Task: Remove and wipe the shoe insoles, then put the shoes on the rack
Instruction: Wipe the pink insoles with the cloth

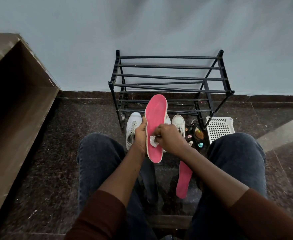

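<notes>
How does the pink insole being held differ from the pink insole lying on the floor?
The held insole is gripped by the left hand and wiped with a white wad by the right hand; the floor insole lies untouched between the legs. The held insole shows whole; an arm hides the floor insole's top. Both are pink.

A home entryway or hallway corner. A black shoe rack (170, 84) stands against a pale blue wall (90, 32) on a dark speckled stone floor (81, 115). White sneakers (132, 127) and a white plastic basket (219, 128) sit on the floor by the rack.
</notes>
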Available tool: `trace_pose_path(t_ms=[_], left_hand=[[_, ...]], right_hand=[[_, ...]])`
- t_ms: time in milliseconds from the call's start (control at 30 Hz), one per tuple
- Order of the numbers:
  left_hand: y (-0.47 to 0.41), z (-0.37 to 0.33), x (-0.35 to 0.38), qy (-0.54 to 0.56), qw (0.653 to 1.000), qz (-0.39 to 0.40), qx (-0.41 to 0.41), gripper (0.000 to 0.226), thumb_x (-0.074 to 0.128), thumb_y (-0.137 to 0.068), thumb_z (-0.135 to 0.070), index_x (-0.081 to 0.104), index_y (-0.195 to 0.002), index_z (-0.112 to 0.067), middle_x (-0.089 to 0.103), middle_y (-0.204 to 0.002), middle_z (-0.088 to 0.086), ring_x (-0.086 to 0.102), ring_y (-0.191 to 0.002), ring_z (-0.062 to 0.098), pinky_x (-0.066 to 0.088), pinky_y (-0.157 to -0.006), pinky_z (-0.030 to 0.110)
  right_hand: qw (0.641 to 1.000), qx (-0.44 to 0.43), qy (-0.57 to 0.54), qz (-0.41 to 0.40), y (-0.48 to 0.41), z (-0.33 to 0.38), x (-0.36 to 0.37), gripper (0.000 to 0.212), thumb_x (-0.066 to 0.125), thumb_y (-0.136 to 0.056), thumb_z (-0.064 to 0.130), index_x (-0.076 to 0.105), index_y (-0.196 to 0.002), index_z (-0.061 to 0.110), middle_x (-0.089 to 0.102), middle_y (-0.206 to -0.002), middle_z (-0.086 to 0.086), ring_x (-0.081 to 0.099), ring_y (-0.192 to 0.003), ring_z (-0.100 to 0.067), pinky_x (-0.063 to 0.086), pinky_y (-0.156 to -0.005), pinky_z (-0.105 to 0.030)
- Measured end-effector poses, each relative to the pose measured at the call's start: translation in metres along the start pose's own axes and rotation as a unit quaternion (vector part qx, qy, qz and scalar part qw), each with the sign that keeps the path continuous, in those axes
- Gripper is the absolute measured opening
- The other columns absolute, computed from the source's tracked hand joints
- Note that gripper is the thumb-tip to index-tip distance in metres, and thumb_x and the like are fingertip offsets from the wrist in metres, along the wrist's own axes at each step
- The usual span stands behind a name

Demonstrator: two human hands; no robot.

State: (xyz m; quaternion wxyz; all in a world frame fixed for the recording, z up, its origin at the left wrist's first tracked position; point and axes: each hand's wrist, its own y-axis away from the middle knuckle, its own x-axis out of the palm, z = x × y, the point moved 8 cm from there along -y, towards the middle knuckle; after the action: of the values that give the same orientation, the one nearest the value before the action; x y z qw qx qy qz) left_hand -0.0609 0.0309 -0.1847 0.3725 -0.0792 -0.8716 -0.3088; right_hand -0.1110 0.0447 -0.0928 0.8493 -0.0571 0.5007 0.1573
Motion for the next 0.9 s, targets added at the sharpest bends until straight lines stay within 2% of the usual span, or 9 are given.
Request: trace_pose_path(t_ms=[67, 167, 333, 400, 467, 600, 667, 733, 900], left_hand=[[-0.001, 0.001, -0.001, -0.011, 1.0, -0.003, -0.003, 0.065, 0.022, -0.097, -0.056, 0.057, -0.11, -0.003, 0.072, -0.089, 0.013, 0.07, -0.08, 0.024, 0.056, -0.077, 0.034], [0.0, -0.003, 0.003, -0.004, 1.0, 0.01, 0.016, 0.062, 0.025, -0.098, -0.053, 0.057, -0.113, -0.002, 0.07, -0.092, 0.014, 0.07, -0.083, 0.024, 0.056, -0.078, 0.034], [0.001, -0.005, 0.007, 0.009, 0.999, 0.02, 0.047, 0.048, 0.049, -0.086, -0.039, 0.059, -0.115, -0.002, 0.07, -0.091, 0.012, 0.069, -0.083, 0.024, 0.056, -0.077, 0.034], [0.0, -0.006, 0.006, 0.021, 0.998, 0.013, 0.053, 0.046, 0.044, -0.09, -0.04, 0.067, -0.105, -0.004, 0.07, -0.088, 0.011, 0.069, -0.08, 0.022, 0.057, -0.075, 0.032], [-0.001, -0.006, 0.004, 0.037, 0.998, 0.007, 0.049, 0.056, 0.033, -0.097, -0.044, 0.075, -0.094, -0.006, 0.071, -0.088, 0.01, 0.07, -0.081, 0.022, 0.057, -0.076, 0.031], [-0.003, -0.007, -0.004, 0.048, 0.998, -0.01, 0.047, 0.069, 0.025, -0.099, -0.05, 0.076, -0.091, -0.004, 0.07, -0.091, 0.013, 0.069, -0.084, 0.024, 0.056, -0.078, 0.034], [-0.003, -0.007, -0.006, 0.038, 0.998, -0.022, 0.04, 0.071, 0.025, -0.097, -0.055, 0.071, -0.104, 0.0, 0.067, -0.106, 0.017, 0.066, -0.096, 0.028, 0.052, -0.089, 0.038], [-0.002, -0.005, -0.005, 0.035, 0.999, -0.02, 0.027, 0.076, 0.025, -0.095, -0.06, 0.054, -0.125, 0.003, 0.055, -0.128, 0.023, 0.057, -0.113, 0.032, 0.041, -0.104, 0.043], [0.0, -0.009, -0.005, 0.001, 0.998, -0.044, 0.035, 0.077, 0.024, -0.095, -0.061, 0.045, -0.133, 0.003, 0.05, -0.134, 0.025, 0.052, -0.118, 0.035, 0.035, -0.109, 0.046]], right_hand=[[1.0, -0.006, 0.007, 0.012, 0.003, -0.001, 0.001, 0.024, 0.056, -0.077, -0.002, 0.072, -0.094, 0.002, 0.068, -0.094, -0.016, 0.06, -0.087, -0.031, 0.033, -0.067, -0.022], [0.999, 0.017, -0.024, -0.045, -0.002, -0.006, -0.011, 0.017, 0.061, -0.078, 0.001, 0.073, -0.091, 0.001, 0.069, -0.091, -0.016, 0.062, -0.083, -0.029, 0.031, -0.065, -0.018], [0.99, 0.048, -0.037, -0.129, -0.021, -0.013, -0.026, 0.013, 0.061, -0.081, 0.005, 0.072, -0.085, -0.002, 0.065, -0.085, -0.019, 0.061, -0.078, -0.032, 0.039, -0.068, -0.031], [0.985, 0.056, -0.046, -0.155, -0.025, -0.014, -0.032, 0.014, 0.061, -0.081, 0.003, 0.072, -0.088, -0.003, 0.065, -0.088, -0.02, 0.061, -0.08, -0.031, 0.037, -0.069, -0.028], [0.984, 0.055, -0.046, -0.163, -0.026, -0.012, -0.032, 0.015, 0.06, -0.082, 0.003, 0.071, -0.092, -0.003, 0.065, -0.091, -0.02, 0.06, -0.083, -0.031, 0.039, -0.071, -0.028], [0.994, 0.013, -0.026, -0.103, -0.02, -0.002, -0.015, 0.018, 0.057, -0.083, 0.003, 0.07, -0.095, -0.003, 0.065, -0.096, -0.02, 0.061, -0.086, -0.033, 0.045, -0.077, -0.035], [0.998, -0.018, -0.003, -0.065, -0.012, 0.004, -0.006, 0.018, 0.057, -0.083, 0.003, 0.07, -0.094, -0.003, 0.066, -0.095, -0.019, 0.061, -0.086, -0.033, 0.042, -0.077, -0.032], [0.998, -0.043, 0.009, -0.046, -0.002, 0.007, 0.0, 0.019, 0.059, -0.081, 0.002, 0.07, -0.094, -0.001, 0.066, -0.094, -0.018, 0.061, -0.085, -0.031, 0.042, -0.075, -0.031], [0.996, -0.024, -0.019, -0.084, 0.004, 0.001, -0.003, 0.014, 0.064, -0.075, -0.002, 0.072, -0.085, -0.003, 0.066, -0.083, -0.02, 0.063, -0.074, -0.034, 0.051, -0.067, -0.035]])
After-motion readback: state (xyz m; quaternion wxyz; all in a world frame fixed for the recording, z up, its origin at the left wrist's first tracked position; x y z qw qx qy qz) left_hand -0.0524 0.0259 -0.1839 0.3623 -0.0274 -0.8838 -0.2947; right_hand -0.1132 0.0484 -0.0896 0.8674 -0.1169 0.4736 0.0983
